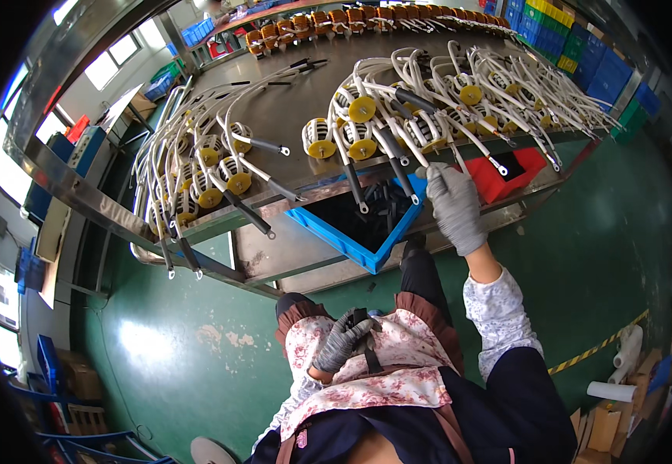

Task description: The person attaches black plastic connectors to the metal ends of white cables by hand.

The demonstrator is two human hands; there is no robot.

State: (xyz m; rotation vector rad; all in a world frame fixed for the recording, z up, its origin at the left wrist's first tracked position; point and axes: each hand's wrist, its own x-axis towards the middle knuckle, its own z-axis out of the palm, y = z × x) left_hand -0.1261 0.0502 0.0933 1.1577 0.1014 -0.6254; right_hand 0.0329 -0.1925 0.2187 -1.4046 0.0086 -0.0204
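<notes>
My right hand (456,205), in a grey glove, reaches to the front edge of the metal table. Its fingers close on a white cable (421,154) that comes from the heap of wound coils. Low over my lap, my gloved left hand (344,340) is closed around short black sleeves (371,360); how many is hidden. The coils have yellow round end caps (361,109) and white leads. Some leads end in black sleeves (354,187) and metal ring lugs (501,169), and several hang over the table's edge.
Under the tabletop, a blue bin (372,259) holds many black sleeves, with a red bin (515,176) to its right. Another coil group (209,197) lies at the left. Copper-coloured coils (305,27) line the far edge. Stacked crates (600,73) stand at the far right.
</notes>
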